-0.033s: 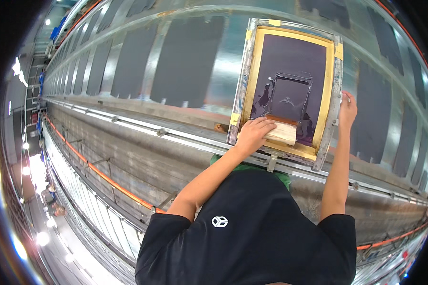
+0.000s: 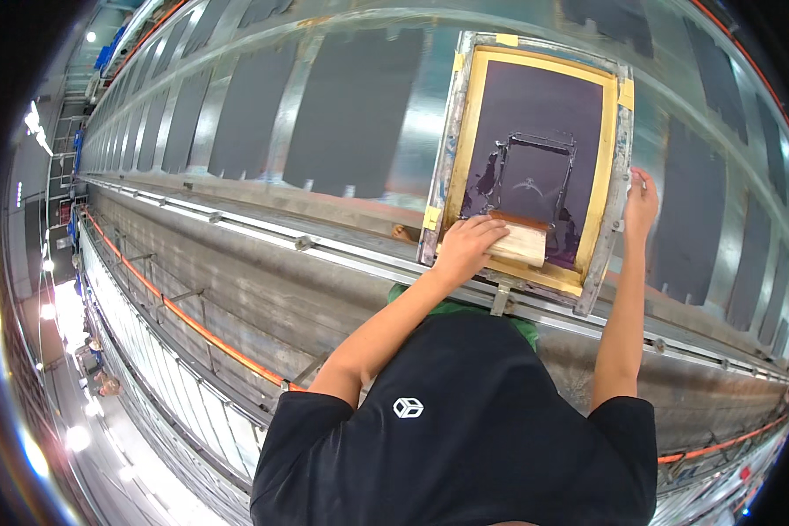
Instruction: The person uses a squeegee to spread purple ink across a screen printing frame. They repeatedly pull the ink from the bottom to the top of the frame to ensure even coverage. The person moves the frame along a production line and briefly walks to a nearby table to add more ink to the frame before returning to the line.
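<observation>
**A:** What is the left hand (image 2: 467, 245) doing?

**B:** It sits a little right of the frame's centre, fingers closed over the wooden squeegee (image 2: 519, 243), clamped on its near end. The squeegee lies at the lower edge of the dark mesh, inside the printing screen (image 2: 458, 114).

**A:** And that screen?

**B:** A rectangular frame in the upper right of the picture, with a grey metal outer rim, yellow tape round the inner border and a dark purple mesh. A darker rectangular outline of ink shows in the middle of the mesh. It lies flat on the long worktop (image 2: 351, 96).

**A:** The right hand (image 2: 639, 203)?

**B:** At the right side of the screen, resting against the outer rim about halfway along it. Its fingers are curled onto the rim, gripping the edge; something pale shows at the fingertips, too small to tell.

**A:** What else is on the worktop?

**B:** A row of dark fabric panels (image 2: 355, 118) runs along it toward the upper left, one after another. Below, an orange pipe (image 2: 184, 316) follows the rail across the lower left.
</observation>
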Action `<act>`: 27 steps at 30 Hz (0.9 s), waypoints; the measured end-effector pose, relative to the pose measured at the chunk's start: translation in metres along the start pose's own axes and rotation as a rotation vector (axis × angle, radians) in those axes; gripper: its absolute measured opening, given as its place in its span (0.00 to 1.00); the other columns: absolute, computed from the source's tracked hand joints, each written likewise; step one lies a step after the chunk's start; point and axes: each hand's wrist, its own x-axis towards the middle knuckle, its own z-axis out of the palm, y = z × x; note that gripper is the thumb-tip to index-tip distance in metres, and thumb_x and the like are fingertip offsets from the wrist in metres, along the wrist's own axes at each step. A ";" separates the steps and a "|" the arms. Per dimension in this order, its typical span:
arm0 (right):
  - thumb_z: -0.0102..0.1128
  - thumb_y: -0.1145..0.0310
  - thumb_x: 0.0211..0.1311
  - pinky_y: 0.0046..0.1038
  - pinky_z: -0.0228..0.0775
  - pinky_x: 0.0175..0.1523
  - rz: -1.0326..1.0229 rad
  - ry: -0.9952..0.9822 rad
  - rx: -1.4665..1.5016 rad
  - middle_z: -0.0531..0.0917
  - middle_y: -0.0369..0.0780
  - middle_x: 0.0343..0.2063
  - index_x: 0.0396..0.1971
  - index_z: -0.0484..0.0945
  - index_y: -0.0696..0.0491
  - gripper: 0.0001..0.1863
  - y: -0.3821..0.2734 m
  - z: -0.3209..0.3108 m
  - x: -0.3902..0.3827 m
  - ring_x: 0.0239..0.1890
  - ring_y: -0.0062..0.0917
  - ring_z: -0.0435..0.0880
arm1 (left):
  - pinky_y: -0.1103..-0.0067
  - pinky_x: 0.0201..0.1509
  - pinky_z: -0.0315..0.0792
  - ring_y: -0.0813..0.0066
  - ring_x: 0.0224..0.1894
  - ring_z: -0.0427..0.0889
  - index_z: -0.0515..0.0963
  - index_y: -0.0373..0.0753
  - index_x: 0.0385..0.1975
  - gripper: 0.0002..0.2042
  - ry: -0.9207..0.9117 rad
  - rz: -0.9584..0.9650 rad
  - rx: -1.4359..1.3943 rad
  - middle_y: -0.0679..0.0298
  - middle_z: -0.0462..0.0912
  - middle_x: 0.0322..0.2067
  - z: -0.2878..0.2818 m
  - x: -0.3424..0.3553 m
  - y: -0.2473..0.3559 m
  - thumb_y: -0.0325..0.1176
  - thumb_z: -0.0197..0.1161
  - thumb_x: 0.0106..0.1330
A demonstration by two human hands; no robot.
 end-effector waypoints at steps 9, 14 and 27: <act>0.57 0.59 0.75 0.26 0.68 0.36 -0.127 0.010 0.238 0.78 0.35 0.23 0.46 0.83 0.52 0.13 -0.114 0.251 -0.122 0.26 0.18 0.74 | 0.66 0.63 0.75 0.58 0.59 0.81 0.83 0.41 0.51 0.29 -0.004 -0.068 0.063 0.62 0.86 0.53 -0.173 -0.084 -0.195 0.18 0.67 0.42; 0.57 0.58 0.75 0.27 0.65 0.32 -0.032 -0.011 0.155 0.76 0.35 0.21 0.45 0.83 0.51 0.13 -0.166 0.318 -0.164 0.23 0.19 0.68 | 0.67 0.60 0.75 0.63 0.58 0.81 0.83 0.44 0.52 0.29 -0.045 -0.033 0.119 0.67 0.85 0.54 -0.227 -0.113 -0.265 0.20 0.70 0.43; 0.57 0.57 0.74 0.33 0.71 0.40 0.085 -0.122 -0.117 0.80 0.44 0.29 0.51 0.83 0.46 0.15 -0.173 0.341 -0.170 0.28 0.30 0.77 | 0.70 0.52 0.73 0.67 0.58 0.81 0.84 0.47 0.52 0.26 -0.050 0.079 0.220 0.71 0.85 0.56 -0.240 -0.152 -0.291 0.21 0.67 0.49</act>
